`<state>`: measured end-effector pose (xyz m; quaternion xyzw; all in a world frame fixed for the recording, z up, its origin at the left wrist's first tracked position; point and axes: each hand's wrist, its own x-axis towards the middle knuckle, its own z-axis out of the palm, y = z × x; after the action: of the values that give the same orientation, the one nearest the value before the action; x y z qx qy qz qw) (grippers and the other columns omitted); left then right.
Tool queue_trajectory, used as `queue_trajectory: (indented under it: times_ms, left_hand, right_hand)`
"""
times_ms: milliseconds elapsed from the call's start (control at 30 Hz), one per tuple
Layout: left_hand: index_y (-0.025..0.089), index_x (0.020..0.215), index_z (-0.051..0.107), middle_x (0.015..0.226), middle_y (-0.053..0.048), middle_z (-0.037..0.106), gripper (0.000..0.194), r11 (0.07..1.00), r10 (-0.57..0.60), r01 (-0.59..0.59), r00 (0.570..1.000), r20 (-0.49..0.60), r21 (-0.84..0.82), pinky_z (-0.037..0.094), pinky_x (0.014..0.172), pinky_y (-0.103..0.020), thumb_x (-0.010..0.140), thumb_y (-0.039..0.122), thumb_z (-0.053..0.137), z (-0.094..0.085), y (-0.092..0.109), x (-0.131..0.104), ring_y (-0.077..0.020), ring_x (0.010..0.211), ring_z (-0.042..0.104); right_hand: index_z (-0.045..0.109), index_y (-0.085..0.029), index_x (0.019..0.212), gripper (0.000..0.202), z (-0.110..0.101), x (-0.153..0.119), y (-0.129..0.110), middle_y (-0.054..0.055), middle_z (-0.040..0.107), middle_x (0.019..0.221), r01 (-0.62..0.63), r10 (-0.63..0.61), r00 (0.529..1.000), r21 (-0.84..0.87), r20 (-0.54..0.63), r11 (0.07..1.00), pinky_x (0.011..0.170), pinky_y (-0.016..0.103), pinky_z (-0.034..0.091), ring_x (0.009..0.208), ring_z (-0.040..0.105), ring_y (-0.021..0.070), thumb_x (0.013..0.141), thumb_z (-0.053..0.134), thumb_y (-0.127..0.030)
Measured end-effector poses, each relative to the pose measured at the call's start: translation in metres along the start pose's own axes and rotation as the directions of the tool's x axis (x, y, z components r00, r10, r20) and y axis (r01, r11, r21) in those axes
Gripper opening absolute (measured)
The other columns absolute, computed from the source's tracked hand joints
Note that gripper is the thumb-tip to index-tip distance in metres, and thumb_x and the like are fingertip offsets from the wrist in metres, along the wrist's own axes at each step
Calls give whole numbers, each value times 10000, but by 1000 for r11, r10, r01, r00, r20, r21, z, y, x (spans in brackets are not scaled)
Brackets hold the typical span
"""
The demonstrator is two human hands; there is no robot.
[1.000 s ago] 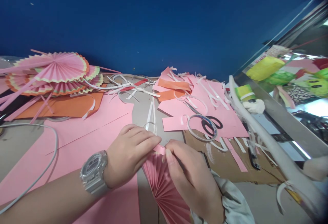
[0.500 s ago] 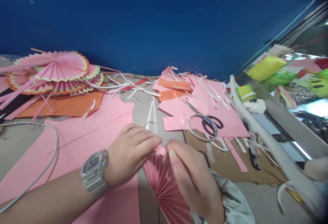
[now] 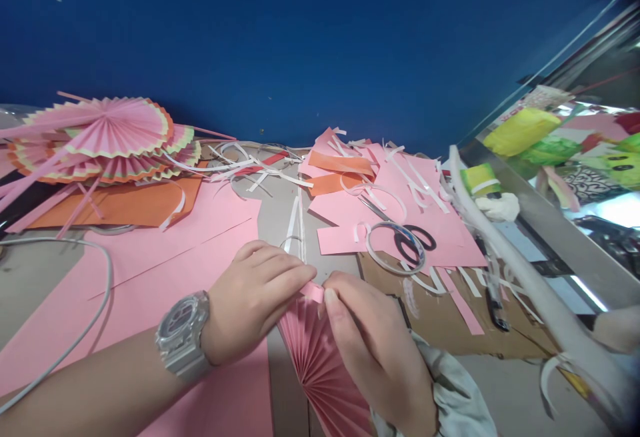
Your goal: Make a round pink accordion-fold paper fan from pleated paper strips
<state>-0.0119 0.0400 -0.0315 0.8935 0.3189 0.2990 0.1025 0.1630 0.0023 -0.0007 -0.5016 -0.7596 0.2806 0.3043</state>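
Note:
A small folded pink paper strip (image 3: 313, 292) is pinched between my two hands, above a pleated pink paper fan (image 3: 313, 357). My left hand (image 3: 260, 300), with a clear watch on its wrist, is closed on the strip's left end; its thumb is hidden beneath. My right hand (image 3: 377, 337) grips the right end between thumb and curled forefinger. The fan spreads out below both hands, partly covered by the right one. Large pink paper sheets (image 3: 200, 257) lie under and beside my left arm.
Finished pink, yellow and orange paper fans (image 3: 107, 127) lie at the far left. Black-handled scissors (image 3: 415, 244) and a roll of clear tape (image 3: 373, 250) rest on pink paper at the right. White paper strips (image 3: 265, 174) lie scattered behind. A utility knife (image 3: 497, 310) lies on cardboard (image 3: 440, 320).
The pink strip has turned slightly between my fingers. Both hands keep almost the same place, and the rest of the table looks unchanged.

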Motion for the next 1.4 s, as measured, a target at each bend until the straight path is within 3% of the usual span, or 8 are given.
queue_trajectory:
  times_ms: [467, 600, 767, 1000, 1100, 1200, 1300, 1400]
  left_hand:
    - [182, 1045, 539, 928, -58, 677, 198, 1000, -15, 15, 1000, 14, -9, 359, 797, -334, 866, 170, 454, -1, 0, 0, -185, 861, 587]
    - [172, 1040, 543, 902, -50, 680, 198, 1000, -3, 3, 1000, 11, 4, 358, 781, -332, 859, 170, 462, 0, 0, 1, -180, 827, 591]
    - [169, 1047, 538, 891, -42, 687, 206, 997, 8, -8, 1000, 10, 75, 342, 786, -335, 850, 162, 479, 0, 0, 0, -172, 796, 592]
    - [187, 1044, 548, 908, -52, 696, 201, 979, -16, 17, 1000, -5, 204, 318, 791, -356, 849, 211, 505, -1, 2, -1, -185, 795, 599]
    - [194, 1046, 548, 907, -45, 692, 206, 989, -28, 31, 999, -23, 145, 323, 805, -357, 846, 182, 499, 0, 2, -1, -178, 808, 600]
    - [184, 1072, 533, 906, -52, 680, 231, 999, -25, 24, 1000, -15, -34, 356, 818, -356, 846, 157, 491, 0, 0, 0, -180, 850, 590]
    - [172, 1089, 527, 916, -70, 664, 246, 968, -13, 7, 1000, -24, -250, 410, 820, -349, 855, 134, 464, 1, 1, -1, -188, 903, 574]
    - [193, 1066, 551, 998, -84, 648, 213, 864, -166, 130, 986, -30, -486, 468, 810, -334, 880, 167, 451, 1, 7, -1, -186, 937, 586]
  right_hand:
    - [333, -206, 672, 229, 2, -1, 1, -26, 410, 627, 11, -11, 1000, -42, 2, 999, 627, 251, 341, 621, 440, 120, 888, 314, -130]
    - [393, -199, 718, 207, 5, -2, 4, -3, 458, 665, 70, -76, 996, -135, -37, 988, 653, 267, 356, 649, 453, 138, 889, 308, -121]
    - [445, -181, 726, 210, 6, -2, 10, 26, 484, 653, 211, -255, 965, -385, -65, 898, 618, 295, 347, 637, 438, 166, 862, 317, -84]
    - [499, -178, 685, 222, -1, 6, 12, 33, 493, 618, 278, -318, 947, -590, 38, 758, 573, 322, 296, 588, 384, 181, 843, 361, -107]
    - [490, -176, 701, 217, 1, 4, 10, 33, 506, 641, 248, -282, 959, -508, 10, 825, 590, 314, 318, 611, 413, 176, 849, 348, -106]
    - [447, -184, 706, 228, 1, 0, 4, 6, 498, 647, 176, -190, 981, -265, -27, 948, 614, 273, 354, 622, 456, 142, 864, 316, -87]
    - [400, -200, 682, 250, 0, -1, -3, -34, 455, 611, 57, -58, 998, -14, -12, 998, 591, 229, 358, 590, 466, 105, 892, 297, -111]
    - [385, -206, 681, 267, -1, 1, -3, -54, 400, 587, -76, 73, 997, 132, 25, 988, 541, 219, 336, 544, 430, 92, 927, 289, -174]
